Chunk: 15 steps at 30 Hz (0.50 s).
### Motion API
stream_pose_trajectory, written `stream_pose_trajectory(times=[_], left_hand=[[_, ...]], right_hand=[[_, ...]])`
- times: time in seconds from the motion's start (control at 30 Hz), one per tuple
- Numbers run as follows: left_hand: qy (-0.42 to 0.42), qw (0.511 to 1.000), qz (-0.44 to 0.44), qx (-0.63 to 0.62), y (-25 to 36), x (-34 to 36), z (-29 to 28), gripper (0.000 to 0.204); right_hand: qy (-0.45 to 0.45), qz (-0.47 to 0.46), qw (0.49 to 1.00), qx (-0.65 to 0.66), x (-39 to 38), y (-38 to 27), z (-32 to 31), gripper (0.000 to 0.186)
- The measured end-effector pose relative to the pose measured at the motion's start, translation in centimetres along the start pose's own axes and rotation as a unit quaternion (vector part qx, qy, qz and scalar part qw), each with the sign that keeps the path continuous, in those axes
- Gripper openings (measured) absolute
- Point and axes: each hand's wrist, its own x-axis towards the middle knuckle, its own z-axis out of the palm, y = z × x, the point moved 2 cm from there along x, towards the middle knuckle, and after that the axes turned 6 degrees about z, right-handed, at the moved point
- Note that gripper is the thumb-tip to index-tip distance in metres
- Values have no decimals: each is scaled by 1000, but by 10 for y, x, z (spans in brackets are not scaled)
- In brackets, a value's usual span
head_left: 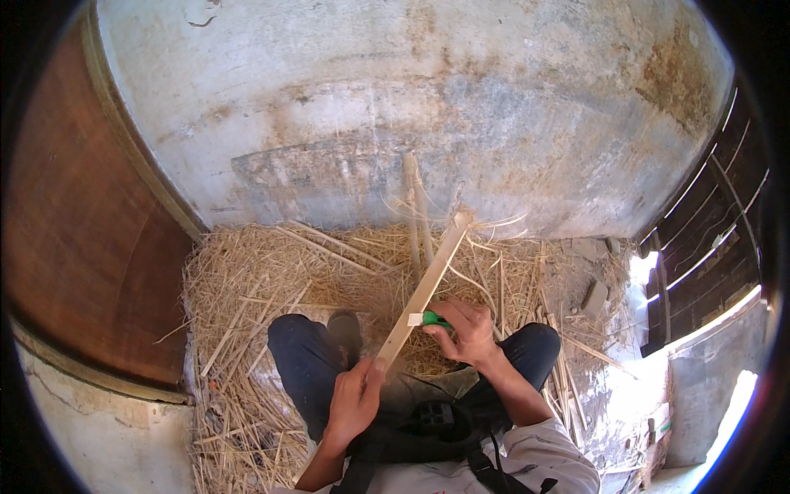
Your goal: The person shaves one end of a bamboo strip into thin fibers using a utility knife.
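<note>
A long pale bamboo strip (436, 265) slants up from between my knees toward the wall. My left hand (355, 397) is closed around its near end. My right hand (467, 331) grips the green handle of a knife (432, 319), with fingers wrapped round it. The short, broad, pale blade lies across the strip about midway along and appears to touch it. Thin curled shavings (498, 222) hang near the strip's far end. My fingers and palm hide most of the handle.
Straw-like shavings and thin split sticks (247, 329) cover the floor around my legs. Two pale poles (415, 206) lean on the stained wall (354, 107) ahead. At left stands a brown wooden panel (99, 222); at right, a brick-like block (594, 298) and dark slats (708, 214).
</note>
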Motion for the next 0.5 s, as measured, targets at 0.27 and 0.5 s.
stream_pose_trajectory(times=[0.27,0.5], left_hand=[[-11,1000,-23,-10,-3,-2,-1,32],[-23,999,-44,-9,6,-5,-3,47]], right_hand=[[30,9,999,-36,3,7,-9,27],[41,4,998,-43,4,10,-11,28]])
